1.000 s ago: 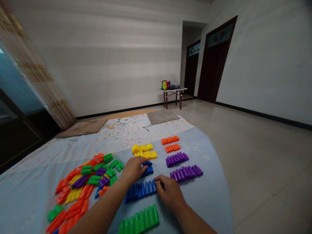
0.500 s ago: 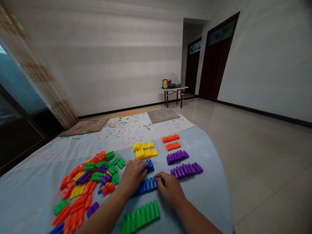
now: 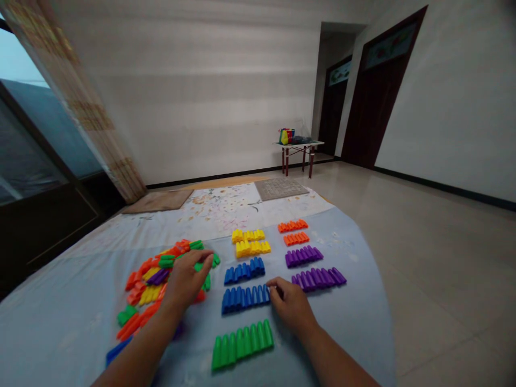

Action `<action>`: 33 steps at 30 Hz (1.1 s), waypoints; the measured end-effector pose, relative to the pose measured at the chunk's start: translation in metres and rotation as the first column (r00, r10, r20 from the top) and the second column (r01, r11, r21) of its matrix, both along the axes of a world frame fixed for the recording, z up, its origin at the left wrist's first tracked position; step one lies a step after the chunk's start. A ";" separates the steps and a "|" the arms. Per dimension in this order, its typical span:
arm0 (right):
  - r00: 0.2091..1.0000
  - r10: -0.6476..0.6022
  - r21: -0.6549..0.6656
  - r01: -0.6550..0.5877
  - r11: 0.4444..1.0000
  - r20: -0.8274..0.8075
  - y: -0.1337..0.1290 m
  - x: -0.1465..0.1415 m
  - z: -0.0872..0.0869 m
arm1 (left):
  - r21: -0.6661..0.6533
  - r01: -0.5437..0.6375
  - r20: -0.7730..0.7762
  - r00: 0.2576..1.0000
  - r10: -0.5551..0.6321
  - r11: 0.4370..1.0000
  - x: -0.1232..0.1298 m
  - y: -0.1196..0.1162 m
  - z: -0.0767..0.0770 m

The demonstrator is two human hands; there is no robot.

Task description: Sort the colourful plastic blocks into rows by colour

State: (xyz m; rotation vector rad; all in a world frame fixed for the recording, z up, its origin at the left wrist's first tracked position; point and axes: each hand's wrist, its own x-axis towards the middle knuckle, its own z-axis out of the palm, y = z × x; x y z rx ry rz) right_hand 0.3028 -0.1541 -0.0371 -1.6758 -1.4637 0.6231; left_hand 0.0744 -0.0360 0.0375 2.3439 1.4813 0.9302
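Bullet-shaped plastic building pieces lie on the table in rows by colour. My right hand [image 3: 293,305] has its fingers curled at the right end of the nearer blue row [image 3: 245,299], its fingertips on the end blue piece. A farther blue row [image 3: 244,271] lies just behind. My left hand [image 3: 186,279] is over the mixed pile [image 3: 150,294], thumb and fingers apart and nothing visible in them; it hides part of the pile. A green row [image 3: 242,345] is nearest me.
Yellow rows [image 3: 252,248], orange rows [image 3: 295,238] and purple rows [image 3: 318,279] lie farther back and right. A blue cloth [image 3: 342,333] covers the round table. Two mats, a grey one [image 3: 281,189] and a brown one [image 3: 161,201], lie at its far side. A small table [image 3: 300,144] stands beyond.
My left hand has left the farther blue row and moved left over the mixed pile. My right hand stays at the end of the nearer blue row. The view has shifted slightly.
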 end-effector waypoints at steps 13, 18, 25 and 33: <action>0.999 0.050 -0.003 -0.050 0.999 -0.005 0.000 0.006 -0.012 | -0.165 -0.307 -0.133 0.948 0.288 0.937 -0.118 -0.019 -0.026; 0.998 0.063 0.013 -0.063 0.998 0.010 0.001 0.008 -0.017 | -0.101 -0.216 -0.229 0.955 0.189 0.971 -0.107 -0.011 -0.037; 0.998 0.063 0.035 -0.063 0.997 0.007 0.002 0.009 -0.020 | -0.059 -0.174 -0.401 0.906 0.136 0.983 -0.087 0.011 -0.040; 0.999 0.033 0.043 -0.033 0.999 0.008 0.003 0.005 -0.015 | -0.107 -0.275 -0.478 0.857 0.193 0.955 -0.092 0.001 -0.035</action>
